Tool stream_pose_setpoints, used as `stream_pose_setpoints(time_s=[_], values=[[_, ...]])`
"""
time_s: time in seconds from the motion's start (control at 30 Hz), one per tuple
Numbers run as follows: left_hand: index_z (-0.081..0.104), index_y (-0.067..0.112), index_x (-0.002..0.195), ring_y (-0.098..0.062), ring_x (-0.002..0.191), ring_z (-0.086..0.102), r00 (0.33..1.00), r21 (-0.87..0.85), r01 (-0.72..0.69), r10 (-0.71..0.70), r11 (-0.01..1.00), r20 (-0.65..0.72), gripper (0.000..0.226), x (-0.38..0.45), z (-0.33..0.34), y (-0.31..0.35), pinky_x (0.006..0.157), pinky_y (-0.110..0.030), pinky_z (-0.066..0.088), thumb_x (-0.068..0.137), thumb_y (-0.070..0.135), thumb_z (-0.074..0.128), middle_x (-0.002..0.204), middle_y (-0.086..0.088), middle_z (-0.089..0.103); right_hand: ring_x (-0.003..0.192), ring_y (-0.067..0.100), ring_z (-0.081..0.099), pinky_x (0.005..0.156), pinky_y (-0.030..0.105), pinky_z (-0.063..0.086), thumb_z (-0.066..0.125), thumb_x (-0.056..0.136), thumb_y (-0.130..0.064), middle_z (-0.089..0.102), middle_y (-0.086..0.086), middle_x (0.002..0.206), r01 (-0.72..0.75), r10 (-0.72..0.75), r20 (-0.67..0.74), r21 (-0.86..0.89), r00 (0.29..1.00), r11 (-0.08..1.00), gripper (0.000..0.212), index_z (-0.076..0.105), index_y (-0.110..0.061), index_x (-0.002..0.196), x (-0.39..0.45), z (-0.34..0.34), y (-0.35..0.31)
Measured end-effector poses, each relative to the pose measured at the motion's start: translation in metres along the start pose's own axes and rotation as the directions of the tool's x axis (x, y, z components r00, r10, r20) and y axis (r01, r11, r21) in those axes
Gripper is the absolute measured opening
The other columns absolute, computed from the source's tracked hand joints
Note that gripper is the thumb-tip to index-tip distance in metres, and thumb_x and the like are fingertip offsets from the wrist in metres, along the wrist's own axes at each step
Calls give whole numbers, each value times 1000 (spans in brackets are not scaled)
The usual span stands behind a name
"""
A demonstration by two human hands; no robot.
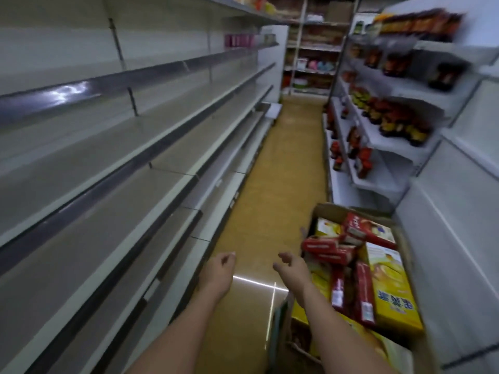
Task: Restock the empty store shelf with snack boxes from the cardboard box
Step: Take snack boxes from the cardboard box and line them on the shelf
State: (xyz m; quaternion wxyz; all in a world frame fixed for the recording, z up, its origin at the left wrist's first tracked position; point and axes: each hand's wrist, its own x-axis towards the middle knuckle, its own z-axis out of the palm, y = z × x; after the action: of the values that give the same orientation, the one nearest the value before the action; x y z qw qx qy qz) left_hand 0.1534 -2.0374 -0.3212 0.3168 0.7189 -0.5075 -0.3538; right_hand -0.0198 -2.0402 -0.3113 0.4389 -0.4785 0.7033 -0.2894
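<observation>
A cardboard box (325, 209) stands on the aisle floor at the lower right, filled with several red snack boxes (328, 248) and yellow snack boxes (391, 287). Long bare shelves (113, 168) run along the left side of the aisle. My left hand (218, 271) hangs over the floor between the shelves and the box, fingers loosely curled, holding nothing. My right hand (290, 267) is stretched out just left of the box's near edge, fingers relaxed, holding nothing. Neither hand touches a snack box.
Shelves on the right (388, 141) carry several dark bottles with red and yellow labels. The yellow floor (283, 163) runs ahead to stocked shelving (310, 63) at the far end. A small white step or crate (272, 110) sits by the left shelves far down the aisle.
</observation>
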Motion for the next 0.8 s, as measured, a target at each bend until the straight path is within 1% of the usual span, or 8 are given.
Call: stream_pose_setpoints(time_s=[0.1, 0.17, 0.23, 0.33, 0.43, 0.57, 0.67, 0.8], values=[[61, 11, 125, -25, 112, 58, 996, 39, -43, 40, 998, 77, 40, -7, 41, 18, 88, -27, 44, 100, 35, 42, 123, -8, 63, 113, 24, 57, 90, 31, 46, 60, 88, -14, 61, 7, 119, -62, 65, -97, 34, 993, 997, 35, 58, -8, 123, 6, -40, 28], [59, 11, 126, -24, 113, 57, 991, 42, -42, 36, 998, 127, 40, -12, 64, 25, 90, -26, 43, 100, 36, 42, 125, -7, 62, 106, 22, 56, 85, 30, 44, 60, 89, -16, 61, 3, 110, -87, 90, -123, 26, 988, 996, 30, 59, -10, 119, 7, -62, 42], [61, 12, 123, -24, 110, 58, 985, 40, -30, 23, 999, 172, 38, -16, 90, 30, 90, -29, 46, 99, 36, 43, 122, -7, 63, 106, 21, 54, 89, 35, 46, 58, 91, -20, 58, 4, 120, -127, 127, -130, 6, 983, 992, 33, 56, -13, 124, 9, -84, 60], [64, 13, 115, -23, 104, 60, 978, 60, -27, 14, 998, 209, 33, -25, 126, 36, 82, -28, 44, 99, 34, 44, 116, -7, 66, 110, 23, 55, 89, 37, 47, 54, 95, -21, 52, 5, 134, -171, 171, -133, 7, 976, 985, 41, 48, -13, 134, 11, -110, 90], [64, 17, 115, -22, 102, 61, 958, 72, -13, -8, 997, 285, 35, -37, 161, 35, 85, -30, 49, 99, 38, 41, 112, -4, 67, 110, 23, 55, 91, 37, 48, 56, 93, -19, 55, 6, 131, -201, 202, -150, 20, 968, 979, 39, 52, -12, 131, 14, -127, 121], [47, 17, 137, -23, 122, 51, 932, 111, 41, -78, 993, 354, 47, -51, 201, 27, 97, -32, 43, 99, 44, 39, 136, -4, 52, 95, 21, 59, 83, 38, 52, 59, 91, -18, 63, 3, 104, -242, 239, -126, -8, 963, 970, 21, 60, -13, 111, 15, -141, 152], [32, 18, 146, -27, 133, 40, 911, 122, 105, -145, 987, 387, 57, -59, 224, 20, 105, -36, 37, 98, 46, 40, 148, -8, 38, 95, 18, 58, 79, 33, 50, 58, 91, -18, 62, 2, 106, -252, 246, -101, -47, 964, 967, 16, 60, -16, 107, 18, -145, 172], [16, 18, 151, -31, 137, 35, 840, 112, 234, -259, 966, 477, 71, -65, 243, 8, 109, -47, 35, 95, 51, 44, 154, -10, 29, 95, 16, 56, 74, 26, 44, 57, 91, -16, 62, 1, 106, -257, 249, -109, -73, 962, 964, 14, 61, -17, 104, 21, -143, 185]])
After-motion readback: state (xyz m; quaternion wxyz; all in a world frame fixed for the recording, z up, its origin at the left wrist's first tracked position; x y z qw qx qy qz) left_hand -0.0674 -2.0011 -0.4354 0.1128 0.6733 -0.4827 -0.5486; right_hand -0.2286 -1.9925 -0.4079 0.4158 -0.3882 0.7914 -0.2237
